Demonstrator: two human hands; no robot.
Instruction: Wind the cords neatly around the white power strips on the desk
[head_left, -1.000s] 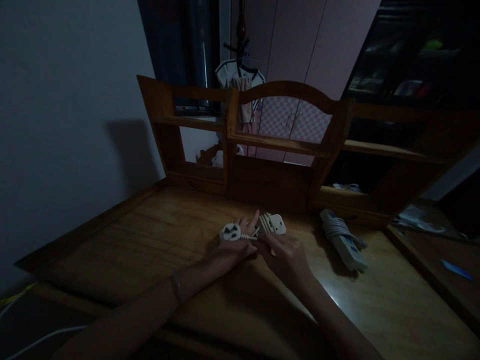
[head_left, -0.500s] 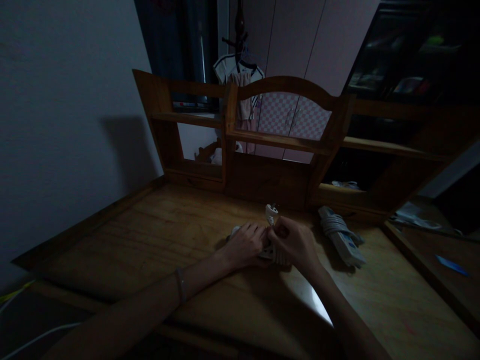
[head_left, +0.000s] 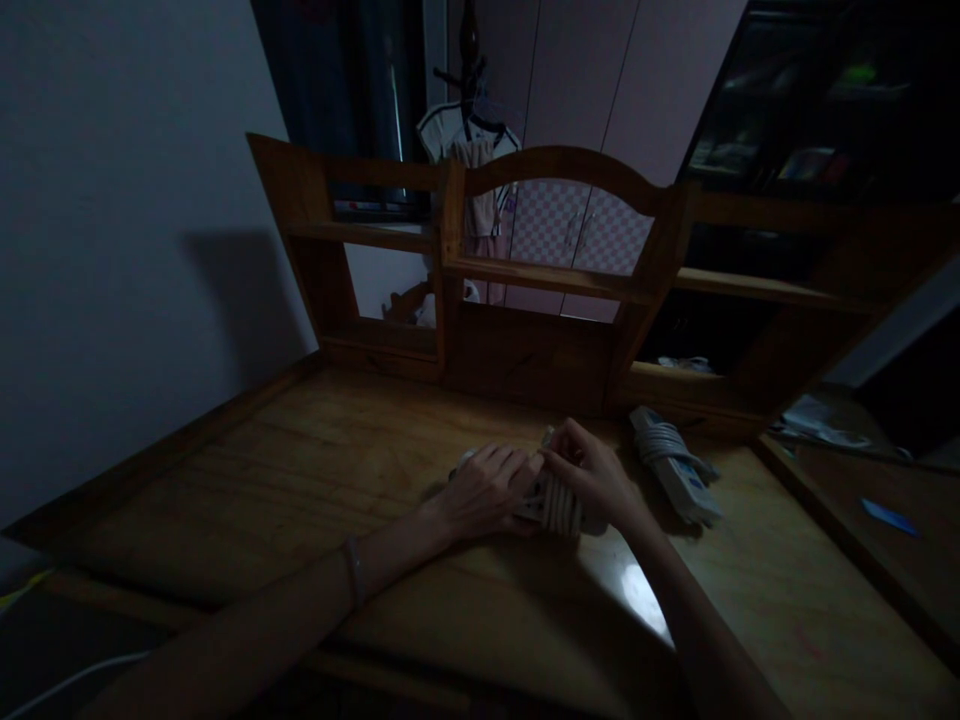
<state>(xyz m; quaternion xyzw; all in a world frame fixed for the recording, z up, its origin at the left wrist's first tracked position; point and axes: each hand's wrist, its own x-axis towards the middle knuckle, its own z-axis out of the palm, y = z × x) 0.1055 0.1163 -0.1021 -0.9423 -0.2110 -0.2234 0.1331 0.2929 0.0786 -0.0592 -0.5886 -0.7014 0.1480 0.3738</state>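
A white power strip (head_left: 531,505) lies on the wooden desktop, its cord (head_left: 561,508) wound in several turns around its right part. Draped over the strip's left part, my left hand (head_left: 489,488) grips it and holds it against the desk. My right hand (head_left: 589,470) is above the wound turns, thumb and fingertips pinched on the cord near its plug end. Most of the plug is hidden behind the fingers. To the right lies a second power strip (head_left: 679,475), also wrapped in its own cord, touched by neither hand.
A wooden shelf unit (head_left: 532,350) rises along the desk's back edge. At left stands a wall (head_left: 135,300). A blue flat object (head_left: 889,517) lies on a lower surface at right. Clothes (head_left: 472,150) hang on a rack behind the shelves.
The plug, upright above the strip before, is now mostly hidden behind my right fingers. My right hand has shifted slightly up, showing more wound cord. My left hand stays on the strip.
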